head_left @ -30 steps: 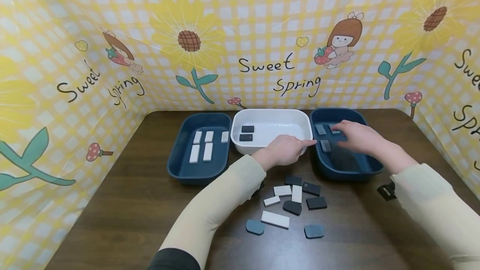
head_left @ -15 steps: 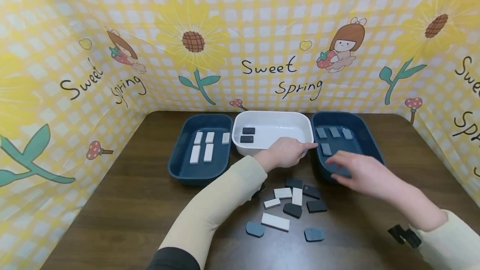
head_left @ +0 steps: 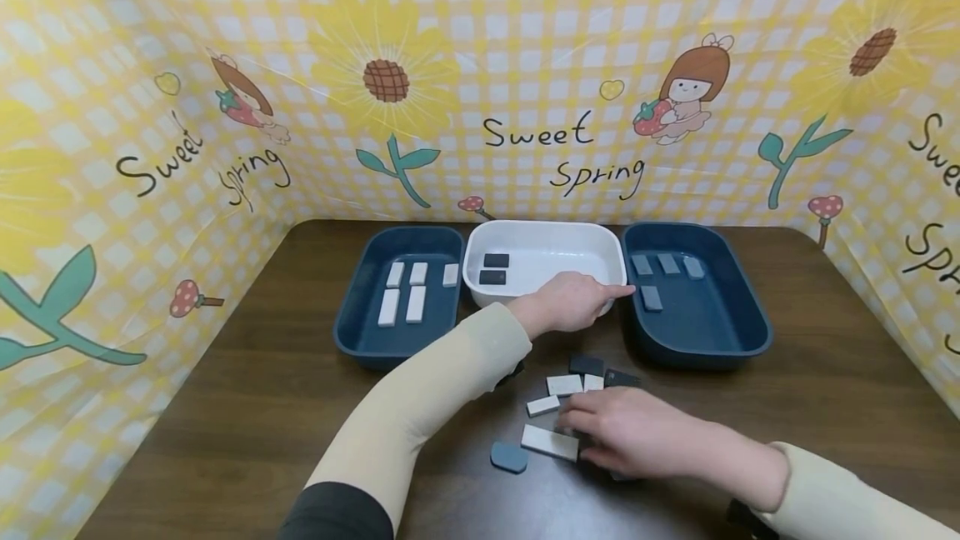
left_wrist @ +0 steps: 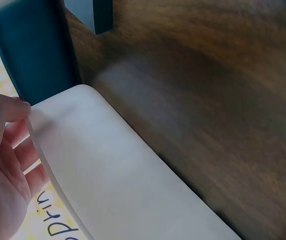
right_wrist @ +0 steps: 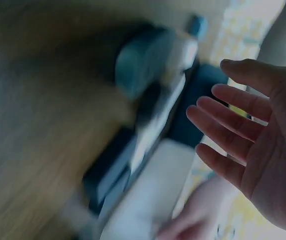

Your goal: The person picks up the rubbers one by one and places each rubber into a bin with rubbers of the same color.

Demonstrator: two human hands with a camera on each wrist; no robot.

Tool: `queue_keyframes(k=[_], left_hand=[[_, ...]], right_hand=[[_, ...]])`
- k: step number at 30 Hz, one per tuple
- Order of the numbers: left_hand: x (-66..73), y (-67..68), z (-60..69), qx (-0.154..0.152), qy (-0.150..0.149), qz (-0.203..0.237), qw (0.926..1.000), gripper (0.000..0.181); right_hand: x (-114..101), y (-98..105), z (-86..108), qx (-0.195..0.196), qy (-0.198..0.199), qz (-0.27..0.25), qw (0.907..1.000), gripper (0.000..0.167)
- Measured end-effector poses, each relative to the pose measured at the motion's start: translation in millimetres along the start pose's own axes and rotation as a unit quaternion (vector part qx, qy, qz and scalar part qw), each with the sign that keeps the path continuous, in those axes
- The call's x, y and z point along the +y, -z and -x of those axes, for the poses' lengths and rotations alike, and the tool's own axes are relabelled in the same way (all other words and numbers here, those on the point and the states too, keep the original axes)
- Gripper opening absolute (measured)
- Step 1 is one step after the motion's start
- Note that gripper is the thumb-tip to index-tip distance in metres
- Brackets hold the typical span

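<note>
My left hand [head_left: 573, 302] rests at the front right rim of the white tub [head_left: 547, 297], thumb stretched toward the right-hand blue tub [head_left: 757, 344]; in the left wrist view the fingers [left_wrist: 25, 152] lie loosely at that rim. Low over a scatter of small flat blocks hovers my right hand [head_left: 633, 432], fingers apart and holding nothing. Around it lie a long white block [head_left: 550, 442], a small white block [head_left: 543, 406], a blue-grey block [head_left: 509, 457] and a black block [head_left: 587, 365]. The right hand hides other blocks. A blue-grey block [right_wrist: 145, 60] looks blurred in the right wrist view.
On the left, a blue tub [head_left: 347, 340] holds several white blocks. Two black blocks [head_left: 493, 269] sit inside the white tub, and several blue-grey blocks [head_left: 667, 264] in the right-hand tub. A checked yellow cloth [head_left: 525, 48] hangs behind the brown table [head_left: 225, 407].
My right hand has left the right-hand tub, where a blue-grey block now lies in the back row, and moved toward me over the scattered blocks. The left hand has stayed put.
</note>
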State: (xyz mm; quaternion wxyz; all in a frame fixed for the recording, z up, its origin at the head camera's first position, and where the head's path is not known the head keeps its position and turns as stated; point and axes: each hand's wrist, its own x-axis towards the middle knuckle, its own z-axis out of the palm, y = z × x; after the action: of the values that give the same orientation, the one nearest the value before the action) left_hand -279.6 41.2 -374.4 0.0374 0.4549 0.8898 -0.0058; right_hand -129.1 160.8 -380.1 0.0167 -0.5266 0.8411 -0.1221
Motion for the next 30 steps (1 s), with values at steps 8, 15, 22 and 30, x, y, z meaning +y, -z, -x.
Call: queue_keyframes(k=[8, 15, 22, 30], left_hand=[[0.3, -1.7, 1.2, -0.002, 0.002, -0.006, 1.0000, 0.048], [2.0, -3.1, 1.2, -0.004, 0.004, -0.003, 1.0000, 0.049], [0.1, -2.4, -0.1, 0.000, -0.001, -0.005, 1.0000, 0.049], [-0.9, -2.5, 0.0, -0.001, -0.001, -0.001, 1.0000, 0.049]], right_hand=[[-13.3, -17.8, -32.6, -0.071, 0.057, 0.045, 0.9949, 0.058], [-16.4, -28.8, -48.7, -0.081, 0.089, 0.069, 0.9903, 0.051], [-15.9, -32.4, -55.8, -0.082, 0.104, 0.071, 0.9886, 0.044], [-14.5, -32.9, -59.4, -0.080, 0.106, 0.059, 0.9894, 0.042]])
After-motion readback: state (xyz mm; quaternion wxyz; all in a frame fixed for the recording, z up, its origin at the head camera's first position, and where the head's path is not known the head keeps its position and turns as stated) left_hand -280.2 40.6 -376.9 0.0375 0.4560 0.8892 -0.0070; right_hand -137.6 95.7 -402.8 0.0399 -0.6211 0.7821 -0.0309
